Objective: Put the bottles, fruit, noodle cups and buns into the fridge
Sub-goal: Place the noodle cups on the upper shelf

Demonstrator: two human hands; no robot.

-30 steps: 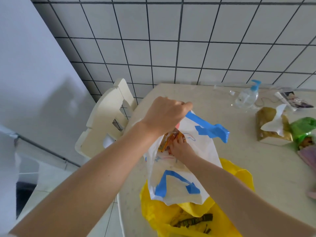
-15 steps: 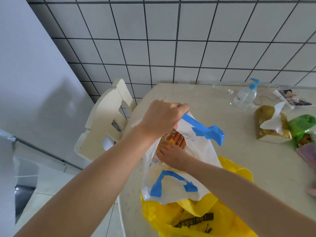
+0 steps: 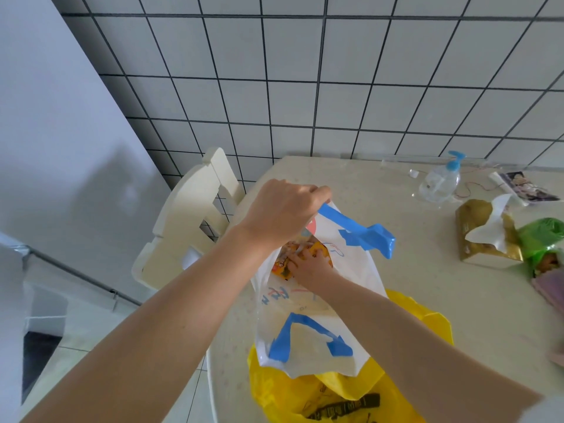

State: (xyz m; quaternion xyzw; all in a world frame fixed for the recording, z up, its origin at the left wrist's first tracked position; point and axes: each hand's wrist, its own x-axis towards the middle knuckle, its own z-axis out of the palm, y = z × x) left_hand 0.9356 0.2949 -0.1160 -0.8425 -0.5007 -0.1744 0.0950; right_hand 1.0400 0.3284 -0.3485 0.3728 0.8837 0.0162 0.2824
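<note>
A white plastic bag (image 3: 308,334) with blue handles lies on the beige table (image 3: 427,300). My left hand (image 3: 283,212) grips the bag's upper edge by one blue handle (image 3: 357,230) and holds the mouth up. My right hand (image 3: 311,267) reaches inside the bag, its fingers on an orange and yellow packet (image 3: 317,251); whether it grips the packet I cannot tell. A yellow plastic bag (image 3: 412,325) lies under the white one at the table's near edge.
A cream chair (image 3: 189,227) stands against the table's left side. On the right lie a clear pump bottle (image 3: 439,181), a gold tissue pack (image 3: 485,239) and a green bag (image 3: 543,239). The white fridge side (image 3: 61,148) rises at left. A tiled wall stands behind.
My right hand has shifted inside the white bag, and the orange packet shows more. My left hand keeps its hold on the bag's edge.
</note>
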